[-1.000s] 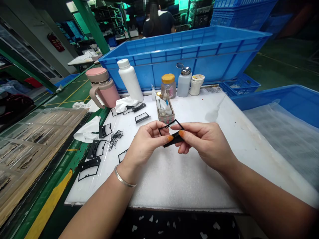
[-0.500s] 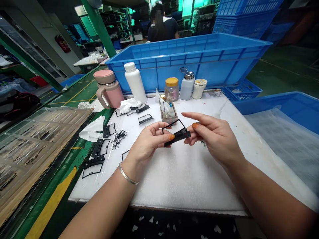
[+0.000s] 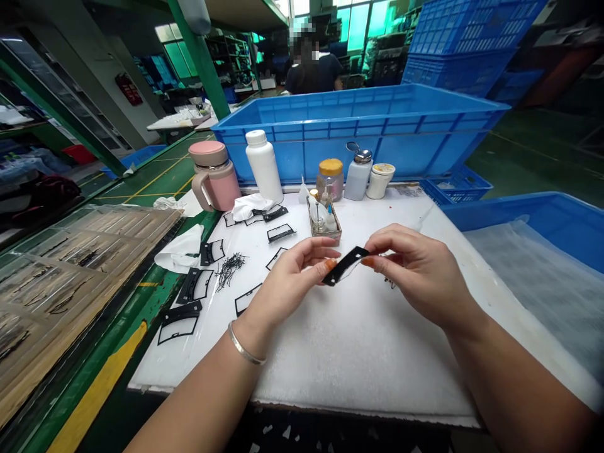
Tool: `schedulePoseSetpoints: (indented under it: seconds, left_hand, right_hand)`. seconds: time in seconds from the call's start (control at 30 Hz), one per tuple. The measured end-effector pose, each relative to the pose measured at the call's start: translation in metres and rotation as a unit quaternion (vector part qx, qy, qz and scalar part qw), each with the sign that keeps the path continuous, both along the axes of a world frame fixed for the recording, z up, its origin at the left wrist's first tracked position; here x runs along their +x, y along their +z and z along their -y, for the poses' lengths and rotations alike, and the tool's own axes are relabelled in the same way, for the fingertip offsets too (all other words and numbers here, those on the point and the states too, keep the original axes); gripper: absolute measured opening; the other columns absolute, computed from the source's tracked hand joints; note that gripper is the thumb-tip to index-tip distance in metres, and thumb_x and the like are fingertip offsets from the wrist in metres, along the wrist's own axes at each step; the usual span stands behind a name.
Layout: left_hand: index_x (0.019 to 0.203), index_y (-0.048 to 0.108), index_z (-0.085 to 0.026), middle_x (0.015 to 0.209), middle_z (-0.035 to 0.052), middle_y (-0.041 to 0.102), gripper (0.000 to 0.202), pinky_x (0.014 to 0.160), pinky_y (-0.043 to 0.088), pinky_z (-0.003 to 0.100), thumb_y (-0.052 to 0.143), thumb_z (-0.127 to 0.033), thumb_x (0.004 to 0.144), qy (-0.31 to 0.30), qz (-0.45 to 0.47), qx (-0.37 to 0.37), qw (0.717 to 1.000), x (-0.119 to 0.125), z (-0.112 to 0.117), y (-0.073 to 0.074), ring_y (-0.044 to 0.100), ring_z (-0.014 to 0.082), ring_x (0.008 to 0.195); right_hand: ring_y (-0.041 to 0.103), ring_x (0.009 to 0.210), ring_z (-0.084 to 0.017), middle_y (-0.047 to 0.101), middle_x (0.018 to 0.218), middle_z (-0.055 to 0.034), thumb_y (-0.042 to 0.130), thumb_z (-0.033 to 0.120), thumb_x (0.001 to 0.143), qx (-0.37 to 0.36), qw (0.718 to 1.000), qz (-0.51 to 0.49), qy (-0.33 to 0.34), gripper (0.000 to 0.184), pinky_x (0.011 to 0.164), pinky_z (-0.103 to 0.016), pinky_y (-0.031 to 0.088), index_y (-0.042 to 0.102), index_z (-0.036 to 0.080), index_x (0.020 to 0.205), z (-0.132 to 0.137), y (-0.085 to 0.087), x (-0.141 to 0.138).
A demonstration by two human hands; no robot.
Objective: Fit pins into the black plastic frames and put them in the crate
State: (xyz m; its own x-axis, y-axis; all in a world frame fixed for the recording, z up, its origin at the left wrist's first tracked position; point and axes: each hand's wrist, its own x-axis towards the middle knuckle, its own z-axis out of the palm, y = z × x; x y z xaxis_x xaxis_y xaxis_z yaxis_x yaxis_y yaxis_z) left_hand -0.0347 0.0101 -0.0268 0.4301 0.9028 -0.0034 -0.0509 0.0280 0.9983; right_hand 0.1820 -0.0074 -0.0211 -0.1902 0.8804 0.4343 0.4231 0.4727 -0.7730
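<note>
My left hand (image 3: 293, 277) and my right hand (image 3: 418, 269) both pinch a thin black plastic frame piece (image 3: 346, 264), holding it above the white foam mat (image 3: 349, 333). The piece is turned so its flat side faces up, left thumb at its lower end, right fingertips at its upper end. A silver bangle (image 3: 244, 346) sits on my left wrist. More black frame pieces (image 3: 198, 283) lie on the mat to the left, beside a small pile of thin black pins (image 3: 229, 267).
A pink mug (image 3: 213, 175), white bottle (image 3: 264, 165), yellow-lidded jar (image 3: 329, 177), pump dispenser (image 3: 357, 178), small white pot (image 3: 379, 180) and a little box of droppers (image 3: 323, 217) stand at the mat's back. Blue crates (image 3: 377, 129) sit behind and right. Clear trays (image 3: 66, 270) lie left. A person stands far back.
The frame piece has been turned from standing open toward me to nearly flat. My right hand, which had let go with fingers spread, pinches its end again. The camera tilted slightly.
</note>
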Motion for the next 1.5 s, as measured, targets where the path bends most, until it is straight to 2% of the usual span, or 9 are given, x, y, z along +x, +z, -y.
schedulePoseSetpoints:
  seconds: [0.1, 0.23, 0.33, 0.53, 0.67, 0.77, 0.93, 1.23, 1.5]
  left_hand:
    - [0.106, 0.071, -0.017, 0.11, 0.0096, 0.069, 0.03, 0.079, 0.052, 0.024, 0.06, -0.042, 0.092, 0.04, -0.031, 0.09, 0.995, 0.0, 0.003, 0.003, 0.062, 0.021, 0.104]
    - [0.099, 0.074, -0.017, 0.095, 0.007, 0.07, 0.023, 0.072, 0.053, 0.025, 0.071, -0.033, 0.083, 0.038, -0.064, 0.102, 0.992, 0.003, 0.006, 0.003, 0.064, 0.0185, 0.087]
    - [0.095, 0.074, -0.016, 0.088, 0.0057, 0.071, 0.021, 0.072, 0.054, 0.027, 0.076, -0.027, 0.078, 0.033, -0.07, 0.067, 0.995, 0.005, 0.007, 0.003, 0.064, 0.017, 0.08]
    - [0.098, 0.069, -0.014, 0.082, 0.0047, 0.072, 0.028, 0.064, 0.054, 0.022, 0.081, -0.023, 0.074, 0.034, 0.055, -0.04, 0.997, 0.002, 0.001, -0.001, 0.066, 0.0132, 0.071]
    - [0.1, 0.068, -0.016, 0.085, 0.0034, 0.073, 0.031, 0.065, 0.054, 0.02, 0.082, -0.024, 0.073, 0.074, 0.108, -0.083, 0.988, 0.0, -0.004, -0.004, 0.067, 0.0115, 0.073]
    - [0.102, 0.067, -0.016, 0.086, 0.0036, 0.072, 0.034, 0.067, 0.056, 0.021, 0.082, -0.024, 0.072, 0.077, 0.125, -0.111, 0.983, 0.001, -0.004, -0.005, 0.067, 0.0121, 0.074]
    - [0.107, 0.065, -0.017, 0.085, 0.0046, 0.073, 0.043, 0.064, 0.054, 0.021, 0.084, -0.023, 0.069, 0.037, 0.107, -0.133, 0.985, 0.003, -0.003, -0.005, 0.069, 0.0143, 0.073]
    - [0.098, 0.074, -0.015, 0.089, 0.007, 0.072, 0.023, 0.067, 0.048, 0.02, 0.076, -0.029, 0.079, -0.028, -0.021, -0.04, 0.999, 0.001, 0.001, -0.002, 0.063, 0.0137, 0.078]
    - [0.09, 0.076, -0.014, 0.082, 0.0077, 0.072, 0.018, 0.064, 0.045, 0.022, 0.073, -0.028, 0.08, -0.033, -0.042, -0.041, 0.998, 0.005, 0.001, 0.0, 0.062, 0.0157, 0.075]
  right_hand:
    - [0.057, 0.076, -0.014, 0.064, 0.087, -0.0017, 0.064, 0.021, 0.092, -0.019, 0.998, 0.056, 0.004, 0.006, 0.061, -0.024, 0.041, 0.067, 0.019, 0.087, -0.001, 0.003, 0.002]
    - [0.053, 0.062, -0.01, 0.062, 0.073, 0.0021, 0.064, 0.022, 0.092, -0.051, 0.995, 0.083, 0.017, 0.008, 0.056, -0.023, 0.037, 0.068, 0.019, 0.085, -0.001, 0.001, -0.001]
    - [0.056, 0.065, -0.01, 0.064, 0.076, 0.0025, 0.067, 0.026, 0.091, -0.07, 0.996, 0.045, 0.014, 0.006, 0.057, -0.021, 0.04, 0.07, 0.02, 0.09, 0.0, 0.0, -0.004]
    - [0.059, 0.069, -0.013, 0.067, 0.083, -0.0032, 0.074, 0.04, 0.087, -0.108, 0.99, -0.083, -0.037, 0.028, 0.056, -0.021, 0.044, 0.072, 0.018, 0.105, 0.002, 0.001, -0.005]
    - [0.059, 0.067, -0.014, 0.068, 0.085, -0.0068, 0.072, 0.049, 0.087, -0.2, 0.973, -0.113, 0.039, 0.037, 0.053, -0.02, 0.044, 0.072, 0.016, 0.105, -0.001, 0.0, -0.005]
    - [0.06, 0.067, -0.014, 0.066, 0.076, -0.0056, 0.072, 0.047, 0.088, -0.236, 0.961, -0.11, 0.092, 0.033, 0.058, -0.02, 0.045, 0.072, 0.015, 0.089, -0.002, -0.001, -0.006]
    - [0.056, 0.059, -0.013, 0.063, 0.067, -0.005, 0.071, 0.052, 0.086, -0.224, 0.965, -0.121, 0.063, 0.04, 0.054, -0.021, 0.045, 0.069, 0.014, 0.075, -0.003, 0.001, -0.005]
    - [0.052, 0.055, -0.01, 0.06, 0.063, -0.0026, 0.068, 0.042, 0.088, -0.189, 0.979, -0.08, 0.009, 0.033, 0.051, -0.018, 0.04, 0.068, 0.014, 0.07, -0.002, 0.002, -0.002]
    - [0.053, 0.056, -0.011, 0.062, 0.064, -0.0033, 0.067, 0.039, 0.088, -0.185, 0.979, -0.081, 0.01, 0.031, 0.051, -0.019, 0.04, 0.069, 0.014, 0.07, -0.002, 0.006, -0.006]
